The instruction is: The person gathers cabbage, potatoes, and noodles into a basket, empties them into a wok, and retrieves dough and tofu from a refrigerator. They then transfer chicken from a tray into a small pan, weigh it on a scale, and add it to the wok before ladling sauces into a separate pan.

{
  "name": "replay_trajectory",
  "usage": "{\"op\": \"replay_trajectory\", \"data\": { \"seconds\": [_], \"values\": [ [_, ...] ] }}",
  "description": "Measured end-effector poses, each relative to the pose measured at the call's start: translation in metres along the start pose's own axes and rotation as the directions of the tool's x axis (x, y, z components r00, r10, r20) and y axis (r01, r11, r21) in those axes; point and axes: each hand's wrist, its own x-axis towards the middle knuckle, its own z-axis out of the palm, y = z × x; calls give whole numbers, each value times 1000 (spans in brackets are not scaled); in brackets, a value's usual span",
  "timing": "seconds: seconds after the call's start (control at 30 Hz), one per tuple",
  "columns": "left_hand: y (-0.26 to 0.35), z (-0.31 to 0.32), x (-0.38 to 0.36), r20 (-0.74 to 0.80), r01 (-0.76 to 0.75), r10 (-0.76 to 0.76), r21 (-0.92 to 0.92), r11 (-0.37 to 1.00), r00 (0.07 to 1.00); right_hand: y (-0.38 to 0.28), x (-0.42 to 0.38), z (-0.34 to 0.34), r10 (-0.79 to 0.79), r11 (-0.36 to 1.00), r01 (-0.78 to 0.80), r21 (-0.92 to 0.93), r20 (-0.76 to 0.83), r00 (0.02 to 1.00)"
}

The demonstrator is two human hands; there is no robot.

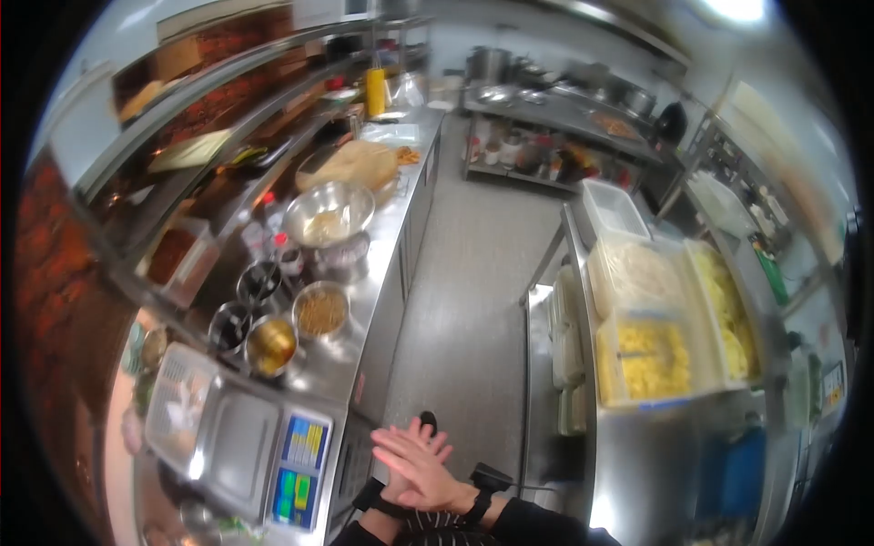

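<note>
My right hand (431, 475) lies across my left hand (395, 486), low in the middle of the head view. The two palms touch, with fingers stretched out and slightly spread, and nothing shows between them. Part of my left hand is hidden beneath the right. Black bands circle both wrists. Closest on the left is a digital scale (241, 443) with a steel platform and a blue keypad, on the steel counter (330, 380). A clear plastic basket (178, 400) stands beside its platform.
Steel containers hold yellow liquid (271, 346) and brown granules (321, 310). Behind them are a steel bowl (330, 215) and a wooden board (350, 166). On the right bench, plastic tubs hold yellow pieces (645, 359). A grey floor aisle (469, 273) runs between, toward a far steel table (564, 111).
</note>
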Motion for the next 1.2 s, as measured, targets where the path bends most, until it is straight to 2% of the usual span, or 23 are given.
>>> {"op": "replay_trajectory", "data": {
  "seconds": [0.07, 0.1, 0.13, 0.17, 0.2, 0.23, 0.3, 0.33, 0.4, 0.43, 0.47, 0.53, 0.73, 0.77, 0.8, 0.83, 0.87, 0.9, 0.93, 1.0, 1.03, 1.13, 1.2],
  "values": [
    [28, 37, 64, 354, 175, -86, -228, 958, 931, 80, 7, -46, 123, 945, -98, -312, 63, 990],
    [47, 62, 89, 216, 295, -230, -342, 892, 949, 114, 18, -78, 122, 937, -98, -334, 53, 991],
    [58, 83, 118, 224, 310, -245, -337, 889, 943, 141, 23, -108, 400, 862, -373, -343, 9, 916],
    [66, 106, 141, 177, 262, -225, -226, 938, 958, 164, 21, -135, 649, 711, -621, -330, -35, 760],
    [76, 129, 165, 134, 208, -194, -108, 972, 972, 197, 10, -159, 745, 596, -746, -297, -141, 652],
    [90, 153, 189, 134, 216, -203, -96, 972, 970, 224, 5, -183, 817, 473, -847, -244, -239, 525],
    [121, 201, 245, 215, 187, -212, 132, 973, 953, 216, 51, -240, 811, 457, -887, -68, -378, 447],
    [130, 221, 278, 225, 191, -223, 154, 969, 949, 232, 60, -263, 804, 459, -887, -54, -398, 441],
    [139, 255, 353, 162, 91, -142, 287, 954, 977, 267, 78, -300, 853, 388, -917, 88, -412, 321],
    [142, 269, 395, 171, 99, -157, 304, 947, 973, 281, 93, -320, 883, 338, -930, 145, -391, 260],
    [147, 280, 439, 148, 59, -105, 284, 957, 983, 309, 103, -337, 881, 337, -928, 161, -401, 251],
    [164, 306, 514, 112, 18, -51, 271, 962, 992, 361, 120, -370, 948, 265, -923, 280, -251, 196],
    [273, 390, 723, -78, -150, 171, 220, 964, 982, 511, 277, -503, 866, 426, -903, 65, -318, 385],
    [300, 400, 749, -51, -243, 258, 208, 948, 965, 534, 307, -520, 804, 508, -861, 15, -367, 468],
    [330, 413, 775, -25, -352, 362, 177, 919, 932, 551, 332, -537, 807, 517, -856, -1, -333, 488],
    [365, 426, 797, -33, -425, 438, 183, 886, 898, 572, 363, -557, 747, 538, -824, -178, -352, 564],
    [400, 439, 814, -45, -502, 518, 191, 843, 854, 594, 397, -575, 673, 552, -758, -349, -349, 651],
    [434, 455, 826, -91, -579, 612, 241, 779, 786, 612, 426, -588, 611, 606, -734, -306, -411, 676],
    [469, 461, 847, -106, -652, 698, 281, 704, 708, 630, 456, -601, 601, 639, -699, -320, -360, 714],
    [538, 472, 889, -126, -749, 822, 354, 560, 555, 662, 507, -624, 655, 634, -758, -150, -416, 630],
    [573, 478, 910, -131, -778, 864, 384, 496, 486, 678, 533, -634, 659, 656, -746, -110, -399, 638],
    [685, 495, 987, -112, -831, 949, 460, 313, 296, 750, 595, -660, 566, 720, -676, -158, -431, 703],
    [756, 519, 1043, -58, -807, 986, 567, 164, 159, 798, 624, -677, 569, 703, -689, -175, -443, 693]
  ]
}}
